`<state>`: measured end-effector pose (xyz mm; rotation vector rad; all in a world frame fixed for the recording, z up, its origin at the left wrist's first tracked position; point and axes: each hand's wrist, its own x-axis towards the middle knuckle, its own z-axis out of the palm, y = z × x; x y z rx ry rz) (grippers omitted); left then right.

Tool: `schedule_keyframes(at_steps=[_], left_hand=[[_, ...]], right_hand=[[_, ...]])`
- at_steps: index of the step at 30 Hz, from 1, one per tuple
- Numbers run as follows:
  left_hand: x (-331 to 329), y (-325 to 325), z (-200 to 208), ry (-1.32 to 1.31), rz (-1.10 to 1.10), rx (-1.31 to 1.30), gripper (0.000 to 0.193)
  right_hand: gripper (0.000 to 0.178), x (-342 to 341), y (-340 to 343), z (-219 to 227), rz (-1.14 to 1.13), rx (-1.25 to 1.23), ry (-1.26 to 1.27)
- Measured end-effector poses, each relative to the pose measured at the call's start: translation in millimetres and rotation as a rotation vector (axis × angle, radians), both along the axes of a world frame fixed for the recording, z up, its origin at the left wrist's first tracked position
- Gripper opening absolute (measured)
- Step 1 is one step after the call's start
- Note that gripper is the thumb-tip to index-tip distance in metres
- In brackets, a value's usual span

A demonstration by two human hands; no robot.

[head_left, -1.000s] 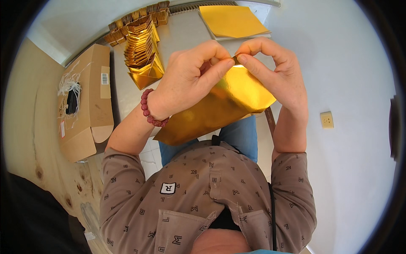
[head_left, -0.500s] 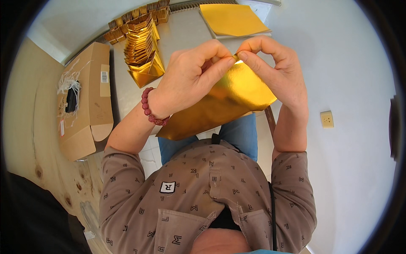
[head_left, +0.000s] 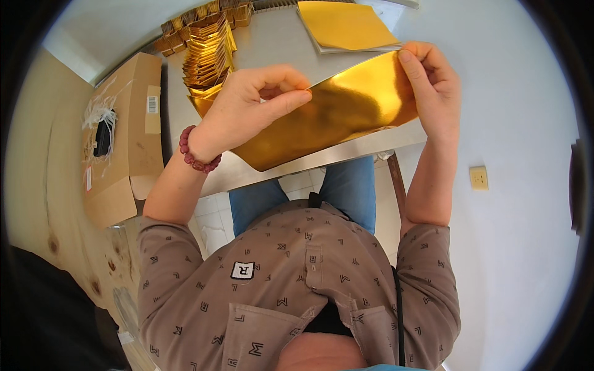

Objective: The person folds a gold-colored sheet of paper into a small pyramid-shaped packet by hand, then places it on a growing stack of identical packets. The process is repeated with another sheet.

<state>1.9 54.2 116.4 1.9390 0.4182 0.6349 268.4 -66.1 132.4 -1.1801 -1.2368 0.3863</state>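
Head view: left hand (head_left: 247, 108) and right hand (head_left: 433, 86) pinch a glossy, smooth gold foil sheet (head_left: 334, 117), held flat above the grey tabletop's (head_left: 278, 43) near edge; folded gold pieces (head_left: 207, 52) stack at its far-left corner.

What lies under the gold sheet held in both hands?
Under the gold sheet, a pale tabletop shows around its edges. The covered part stays hidden. Both hands, left hand and right hand, pinch it.

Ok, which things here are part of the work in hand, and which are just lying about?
In hand:
- gold sheet, pinched by left hand and right hand
- stack of folded gold pieces
- flat gold sheets

Lying about:
- cardboard box
- wall socket
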Motion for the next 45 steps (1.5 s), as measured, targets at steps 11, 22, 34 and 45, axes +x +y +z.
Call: schedule_keyframes(at_steps=[11,22,34,45], left_hand=[[-15,11,3,-0.047,0.029,0.040,0.014],[-10,10,6,-0.028,0.041,0.062,0.015],[26,34,-49,0.263,0.046,-0.247,0.021],[59,54,-90,0.640,0.172,0.294,0.028]], right_hand=[[0.014,23,-4,-9,-0.197,0.016,0.070],[0.014,31,-2,-23,-0.211,0.005,0.122],[0.018,60,24,-92,-0.269,-0.486,0.025],[0.015,67,45,-156,-0.524,-0.517,-0.676]])
